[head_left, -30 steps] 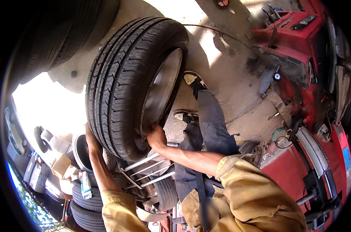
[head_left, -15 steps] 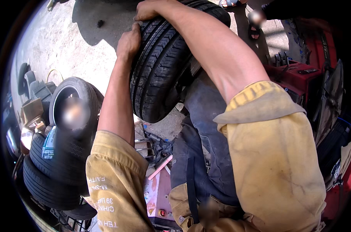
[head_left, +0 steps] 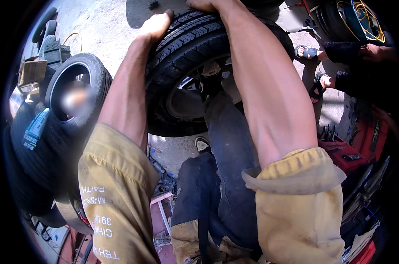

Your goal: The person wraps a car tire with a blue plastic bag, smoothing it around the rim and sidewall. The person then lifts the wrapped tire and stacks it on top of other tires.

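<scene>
A black car tyre (head_left: 188,42) stands tilted in front of me, its tread facing up and its wheel rim (head_left: 177,103) on the side toward my legs. On the tread's far left edge lies my left hand (head_left: 157,26), gripping the tyre. My right hand (head_left: 204,4) holds the top of the same tyre close by, partly cut off by the picture's upper edge. One of my legs, in dark trousers (head_left: 228,127), reaches forward so that the shoe (head_left: 211,83) is at the rim's opening. The fingertips of both hands are partly hidden.
Stacked tyres (head_left: 30,149) and a standing tyre (head_left: 103,81) are at the left, near a cardboard box (head_left: 32,72). Red machinery (head_left: 347,152) stands at the right. A person in sandals (head_left: 307,53) is at the far right, below a tyre with coiled yellow hose (head_left: 366,22).
The tyre has tipped and turned, so its rim now faces my legs. Both hands stay on it near the top. My view has shifted, bringing more of the other person into sight.
</scene>
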`<action>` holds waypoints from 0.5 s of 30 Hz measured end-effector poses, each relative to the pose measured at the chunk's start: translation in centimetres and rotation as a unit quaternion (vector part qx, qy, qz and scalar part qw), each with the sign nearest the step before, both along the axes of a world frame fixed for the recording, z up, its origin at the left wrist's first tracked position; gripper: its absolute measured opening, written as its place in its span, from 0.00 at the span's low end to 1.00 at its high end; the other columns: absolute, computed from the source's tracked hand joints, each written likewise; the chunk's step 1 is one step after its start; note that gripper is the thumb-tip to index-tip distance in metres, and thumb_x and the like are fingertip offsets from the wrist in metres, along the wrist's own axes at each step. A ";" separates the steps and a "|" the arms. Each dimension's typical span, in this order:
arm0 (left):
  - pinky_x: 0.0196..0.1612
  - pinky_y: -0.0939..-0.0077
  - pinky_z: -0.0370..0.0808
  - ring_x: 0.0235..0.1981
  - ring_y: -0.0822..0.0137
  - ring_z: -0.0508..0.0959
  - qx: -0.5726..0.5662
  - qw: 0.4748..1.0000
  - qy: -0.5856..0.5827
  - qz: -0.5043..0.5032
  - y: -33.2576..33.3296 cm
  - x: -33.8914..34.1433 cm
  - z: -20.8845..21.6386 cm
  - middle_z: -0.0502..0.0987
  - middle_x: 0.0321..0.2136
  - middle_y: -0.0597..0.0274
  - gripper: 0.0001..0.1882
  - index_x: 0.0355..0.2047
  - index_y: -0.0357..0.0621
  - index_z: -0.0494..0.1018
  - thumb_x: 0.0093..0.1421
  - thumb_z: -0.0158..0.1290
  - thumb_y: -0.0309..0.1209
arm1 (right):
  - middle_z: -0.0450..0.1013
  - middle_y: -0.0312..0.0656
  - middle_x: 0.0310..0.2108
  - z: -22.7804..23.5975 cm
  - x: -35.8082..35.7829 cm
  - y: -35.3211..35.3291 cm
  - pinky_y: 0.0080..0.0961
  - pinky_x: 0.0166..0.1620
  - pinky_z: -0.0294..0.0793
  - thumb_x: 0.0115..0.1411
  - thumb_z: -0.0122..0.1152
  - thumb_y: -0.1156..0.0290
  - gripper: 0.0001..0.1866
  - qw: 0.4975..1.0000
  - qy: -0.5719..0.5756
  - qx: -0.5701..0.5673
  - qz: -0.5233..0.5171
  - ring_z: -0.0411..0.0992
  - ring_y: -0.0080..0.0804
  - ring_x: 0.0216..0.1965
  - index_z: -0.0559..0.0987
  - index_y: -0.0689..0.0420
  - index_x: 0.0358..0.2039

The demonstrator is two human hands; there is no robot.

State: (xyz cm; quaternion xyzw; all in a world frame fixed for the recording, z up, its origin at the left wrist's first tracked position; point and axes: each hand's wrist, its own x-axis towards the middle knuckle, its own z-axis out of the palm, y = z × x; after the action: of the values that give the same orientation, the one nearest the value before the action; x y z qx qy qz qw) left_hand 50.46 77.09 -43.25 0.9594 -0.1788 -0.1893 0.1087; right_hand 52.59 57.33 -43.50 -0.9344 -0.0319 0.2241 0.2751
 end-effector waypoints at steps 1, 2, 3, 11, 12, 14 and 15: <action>0.54 0.56 0.69 0.51 0.42 0.75 -0.094 0.982 0.163 0.033 1.3 1.6 1.0 0.76 0.47 0.32 0.26 0.48 0.36 0.72 0.69 0.32 0.44 | 0.73 0.52 0.55 1.4 -1.7 -1.1 0.38 0.58 0.70 0.60 0.49 0.59 0.25 1.000 0.003 -0.015 -0.008 0.73 0.41 0.57 0.78 0.60 0.53; 0.54 0.57 0.69 0.50 0.42 0.76 -0.108 0.974 0.189 0.062 2.0 -0.6 1.7 0.76 0.46 0.31 0.28 0.48 0.34 0.72 0.69 0.31 0.45 | 0.75 0.52 0.53 5.0 -5.0 -0.4 0.37 0.57 0.72 0.60 0.49 0.60 0.24 1.000 0.005 0.010 -0.012 0.74 0.39 0.56 0.78 0.61 0.51; 0.54 0.58 0.68 0.49 0.43 0.77 -0.126 0.967 0.202 0.091 2.4 -1.8 2.4 0.77 0.45 0.31 0.30 0.48 0.32 0.72 0.70 0.31 0.47 | 0.75 0.49 0.54 9.8 -8.9 -1.4 0.35 0.56 0.73 0.60 0.49 0.61 0.23 0.978 0.116 0.138 -0.105 0.73 0.36 0.57 0.79 0.59 0.51; 0.53 0.49 0.67 0.48 0.32 0.74 -0.021 0.991 0.073 0.113 -4.0 -15.2 6.2 0.75 0.41 0.23 0.30 0.40 0.33 0.76 0.68 0.32 0.48 | 0.74 0.41 0.57 9.6 -17.2 -2.9 0.32 0.61 0.66 0.59 0.51 0.61 0.23 0.995 0.061 -0.032 -0.075 0.70 0.34 0.61 0.81 0.47 0.54; 0.47 0.51 0.69 0.42 0.33 0.75 0.043 0.995 0.026 -0.082 -1.8 -14.3 4.5 0.75 0.38 0.25 0.21 0.45 0.34 0.68 0.70 0.29 0.38 | 0.74 0.40 0.57 9.7 -17.6 -2.6 0.32 0.60 0.65 0.60 0.51 0.61 0.23 0.997 0.044 -0.033 -0.057 0.70 0.32 0.61 0.80 0.47 0.54; 0.50 0.59 0.70 0.45 0.47 0.78 -0.039 0.984 0.173 0.020 -3.6 -13.0 5.0 0.77 0.45 0.34 0.24 0.51 0.36 0.70 0.71 0.32 0.42 | 0.73 0.39 0.59 9.3 -17.0 -3.2 0.33 0.61 0.63 0.62 0.49 0.61 0.23 0.996 0.075 -0.044 -0.032 0.68 0.31 0.62 0.79 0.46 0.56; 0.52 0.62 0.71 0.46 0.52 0.78 -0.117 0.963 0.224 0.099 -4.2 -11.8 4.2 0.77 0.48 0.39 0.27 0.54 0.35 0.69 0.71 0.34 0.45 | 0.72 0.39 0.60 9.4 -16.0 -3.0 0.33 0.61 0.63 0.62 0.49 0.60 0.23 0.995 0.074 -0.050 -0.033 0.68 0.31 0.63 0.78 0.46 0.57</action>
State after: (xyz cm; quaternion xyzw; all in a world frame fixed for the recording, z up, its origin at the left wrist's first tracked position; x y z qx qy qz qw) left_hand 38.66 72.91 -39.07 0.8861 -0.0753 -0.3653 0.2752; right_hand 36.59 54.33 -34.08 -0.9284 0.0308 0.2849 0.2365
